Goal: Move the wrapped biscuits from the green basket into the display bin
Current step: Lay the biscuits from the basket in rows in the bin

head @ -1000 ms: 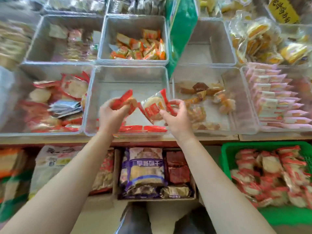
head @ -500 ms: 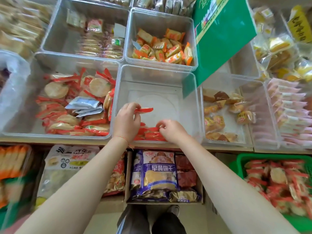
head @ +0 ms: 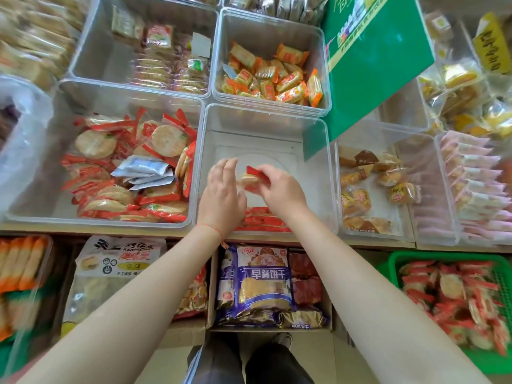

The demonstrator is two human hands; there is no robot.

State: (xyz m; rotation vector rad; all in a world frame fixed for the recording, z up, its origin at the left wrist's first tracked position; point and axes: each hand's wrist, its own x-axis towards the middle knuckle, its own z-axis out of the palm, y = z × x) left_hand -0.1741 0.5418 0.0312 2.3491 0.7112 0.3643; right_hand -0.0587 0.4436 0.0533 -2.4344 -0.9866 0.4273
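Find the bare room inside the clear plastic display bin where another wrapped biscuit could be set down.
The clear plastic display bin has bare floor at the back, between the two hands and its far wall, and along its right wall. Its near edge is crowded: red-wrapped biscuits are stacked there. The right hand holds one more biscuit beside the left hand.

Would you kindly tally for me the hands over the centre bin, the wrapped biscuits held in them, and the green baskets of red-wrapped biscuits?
Hands: 2, the left hand and the right hand
Wrapped biscuit, pinched by the right hand: 1
Green basket: 1
Total: 4
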